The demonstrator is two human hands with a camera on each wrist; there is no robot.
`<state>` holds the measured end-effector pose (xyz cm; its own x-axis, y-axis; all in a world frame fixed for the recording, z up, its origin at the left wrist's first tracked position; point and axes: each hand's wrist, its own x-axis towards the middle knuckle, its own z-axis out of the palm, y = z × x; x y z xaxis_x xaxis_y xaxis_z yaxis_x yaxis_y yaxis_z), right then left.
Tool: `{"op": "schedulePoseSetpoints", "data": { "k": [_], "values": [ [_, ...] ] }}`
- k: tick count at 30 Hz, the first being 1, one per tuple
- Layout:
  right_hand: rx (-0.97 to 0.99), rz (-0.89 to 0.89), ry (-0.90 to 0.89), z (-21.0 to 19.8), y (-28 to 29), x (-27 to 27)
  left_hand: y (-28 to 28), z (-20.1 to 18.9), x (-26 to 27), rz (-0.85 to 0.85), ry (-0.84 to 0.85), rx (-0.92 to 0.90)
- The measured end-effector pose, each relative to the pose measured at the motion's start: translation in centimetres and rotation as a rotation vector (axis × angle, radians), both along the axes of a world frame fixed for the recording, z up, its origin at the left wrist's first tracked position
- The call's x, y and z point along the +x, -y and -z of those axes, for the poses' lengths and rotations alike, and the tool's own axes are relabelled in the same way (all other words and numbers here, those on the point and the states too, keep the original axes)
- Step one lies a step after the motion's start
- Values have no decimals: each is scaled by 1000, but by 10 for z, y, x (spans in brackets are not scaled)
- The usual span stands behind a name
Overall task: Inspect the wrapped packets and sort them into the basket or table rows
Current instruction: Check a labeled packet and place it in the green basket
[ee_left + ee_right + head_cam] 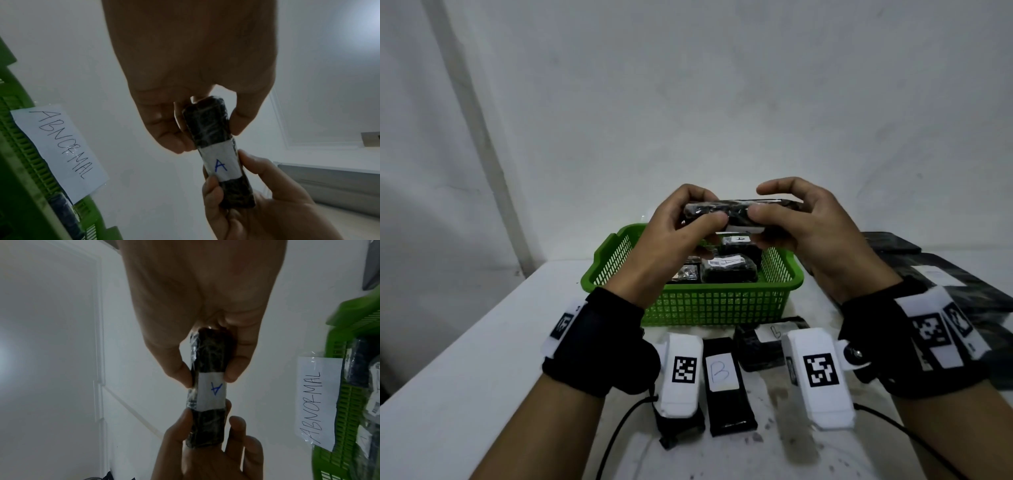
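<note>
A black wrapped packet hangs level in the air over the green basket, held at both ends. My left hand pinches its left end between thumb and fingers. My right hand pinches the right end, with the index finger lifted above it. In the wrist views the packet's white label bears a blue letter A, and the left hand and right hand each clamp the narrow sides. The basket holds other labelled black packets.
A paper tag reading ABNORMAL is fixed to the basket's far wall. On the white table, in front of the basket, lie a packet marked B and another labelled packet. More dark packets lie at the right.
</note>
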<state>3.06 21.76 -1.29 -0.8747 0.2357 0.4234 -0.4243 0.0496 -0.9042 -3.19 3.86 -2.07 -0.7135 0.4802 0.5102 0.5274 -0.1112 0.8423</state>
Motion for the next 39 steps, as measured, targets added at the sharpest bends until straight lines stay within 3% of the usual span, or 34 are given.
{"op": "schedulePoseSetpoints", "data": {
  "k": [10, 14, 21, 34, 39],
  "values": [
    [89, 113, -119, 0, 4, 3, -9, 4, 5, -48, 11, 70],
    [126, 43, -74, 1, 0, 1, -8, 3, 5, -47, 42, 89],
    [39, -24, 88, -3, -1, 6, -1, 3, -3, 8, -65, 88],
    [73, -16, -113, -3, 3, 7, -4, -4, 7, -86, -225, 132],
    [86, -52, -125, -1, -5, 5, -5, -2, 9, -102, -59, 100]
  ]
}}
